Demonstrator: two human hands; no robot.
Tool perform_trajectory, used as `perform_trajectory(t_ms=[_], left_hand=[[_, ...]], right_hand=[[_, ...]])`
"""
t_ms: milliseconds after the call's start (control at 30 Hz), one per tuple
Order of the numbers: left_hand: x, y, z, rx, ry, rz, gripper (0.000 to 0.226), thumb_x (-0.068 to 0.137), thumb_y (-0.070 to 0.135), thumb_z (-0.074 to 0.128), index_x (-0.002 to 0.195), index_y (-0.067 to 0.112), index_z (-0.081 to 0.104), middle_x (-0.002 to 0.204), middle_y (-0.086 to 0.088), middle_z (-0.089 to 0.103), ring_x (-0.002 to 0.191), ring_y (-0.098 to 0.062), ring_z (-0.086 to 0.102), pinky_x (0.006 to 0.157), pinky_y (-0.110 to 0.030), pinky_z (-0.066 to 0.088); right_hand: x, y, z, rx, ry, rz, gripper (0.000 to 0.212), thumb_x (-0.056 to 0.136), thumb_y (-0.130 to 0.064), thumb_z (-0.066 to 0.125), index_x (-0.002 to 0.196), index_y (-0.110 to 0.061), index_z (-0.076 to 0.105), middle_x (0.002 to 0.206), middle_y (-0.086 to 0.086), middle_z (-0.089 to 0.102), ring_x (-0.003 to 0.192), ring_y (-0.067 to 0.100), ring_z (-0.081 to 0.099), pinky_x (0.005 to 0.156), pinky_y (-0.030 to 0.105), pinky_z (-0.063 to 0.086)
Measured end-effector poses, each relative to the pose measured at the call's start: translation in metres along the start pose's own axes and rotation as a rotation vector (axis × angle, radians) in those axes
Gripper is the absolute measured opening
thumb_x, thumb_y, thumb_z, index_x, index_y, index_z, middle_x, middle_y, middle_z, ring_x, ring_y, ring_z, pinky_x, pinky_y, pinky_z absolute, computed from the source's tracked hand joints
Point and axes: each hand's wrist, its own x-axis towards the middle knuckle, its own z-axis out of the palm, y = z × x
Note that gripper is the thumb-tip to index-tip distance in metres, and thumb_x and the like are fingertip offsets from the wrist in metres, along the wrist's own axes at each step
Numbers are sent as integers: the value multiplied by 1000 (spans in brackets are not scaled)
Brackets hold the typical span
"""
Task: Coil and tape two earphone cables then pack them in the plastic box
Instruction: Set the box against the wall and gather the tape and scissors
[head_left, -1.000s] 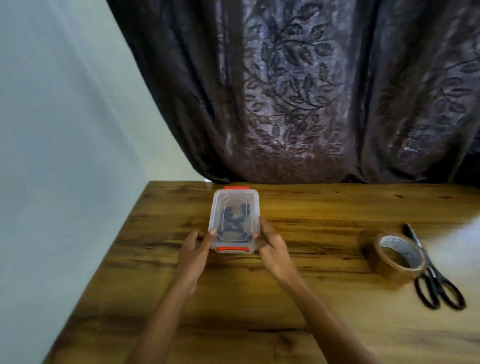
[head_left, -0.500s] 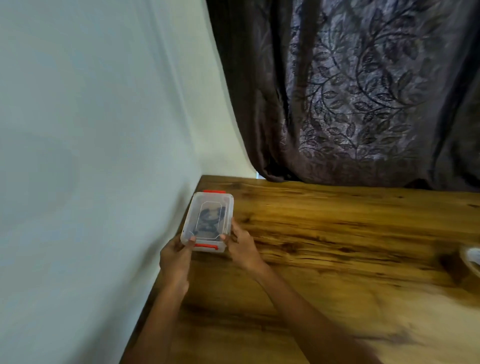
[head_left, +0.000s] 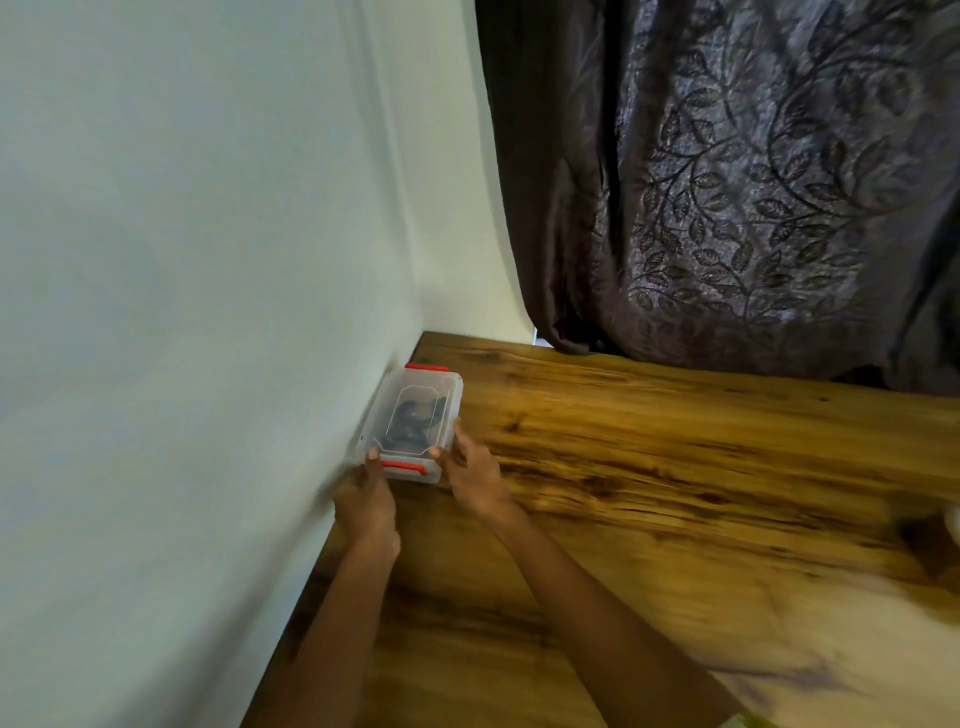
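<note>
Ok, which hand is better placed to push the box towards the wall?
Probably the right hand: it holds the plastic box on the side away from the wall, so it can push that way. The left hand holds the near corner beside the wall, with little room.

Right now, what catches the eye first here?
The clear plastic box, red latches, lid on, is at the left edge of the table beside the white wall, its near end gripped by the left hand and right hand. A dark leaf-patterned curtain fills the upper right.
</note>
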Motion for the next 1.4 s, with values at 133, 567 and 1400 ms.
perform_trajectory(t_ms=[133, 567, 1400], left_hand=[[-13, 3, 9, -36, 167, -37, 53, 90, 33, 55, 129, 1, 39, 130, -18, 49, 115, -33, 53, 93, -38, 46], [-125, -35, 99, 102, -268, 340, 12, 91, 18, 53, 102, 15, 50, 105, -12, 58, 90, -23, 58, 69, -27, 45], [-366, -144, 325, 689, -920, 628, 50, 77, 28, 71, 123, 27, 53, 150, -11, 28, 139, -25, 26, 107, -30, 28]], right_hand=[[-15, 1, -11, 44, 25, -34, 64, 91, -32, 53, 145, -12, 24, 140, 7, 47, 127, 22, 47, 95, 29, 45], [-106, 55, -160, 5, 403, -140, 25, 94, -33, 47, 99, -16, 64, 80, 11, 66, 71, 14, 58, 60, 24, 44], [-246, 257, -442, -515, 749, 350, 83, 76, -55, 63, 138, -8, 32, 150, 15, 28, 140, 28, 21, 109, 44, 33]])
